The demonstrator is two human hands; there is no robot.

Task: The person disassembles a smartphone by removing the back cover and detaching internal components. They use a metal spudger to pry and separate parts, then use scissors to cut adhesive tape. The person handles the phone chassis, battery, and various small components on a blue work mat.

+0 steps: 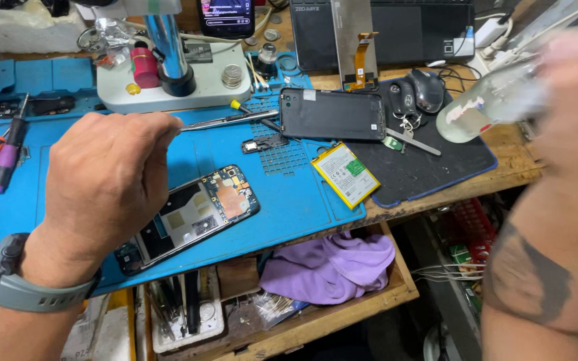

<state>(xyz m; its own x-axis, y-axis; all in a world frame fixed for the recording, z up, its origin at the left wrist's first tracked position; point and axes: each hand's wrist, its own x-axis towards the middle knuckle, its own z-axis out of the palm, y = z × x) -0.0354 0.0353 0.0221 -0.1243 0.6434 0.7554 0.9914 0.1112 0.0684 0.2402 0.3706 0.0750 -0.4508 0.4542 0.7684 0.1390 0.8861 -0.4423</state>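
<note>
My left hand [105, 177] is closed around a thin metal tool [229, 120], whose shaft sticks out to the right over the blue work mat [289, 194]. Just below that hand lies an opened phone frame [192, 214] with bare circuit boards showing. My right hand [573, 107], blurred at the right edge, grips a clear plastic bottle [486, 103] tilted toward the left above the dark mat [429, 167]. A dark phone back cover [332, 113] and a yellow-edged battery [344, 174] lie between the two hands.
A microscope stand [168, 67] sits at the back of the blue mat. Screwdrivers [8, 150] lie at the far left. A laptop [396, 30], a mouse [428, 89] and keys [403, 100] are at the back right. A purple cloth [332, 264] fills an open drawer below.
</note>
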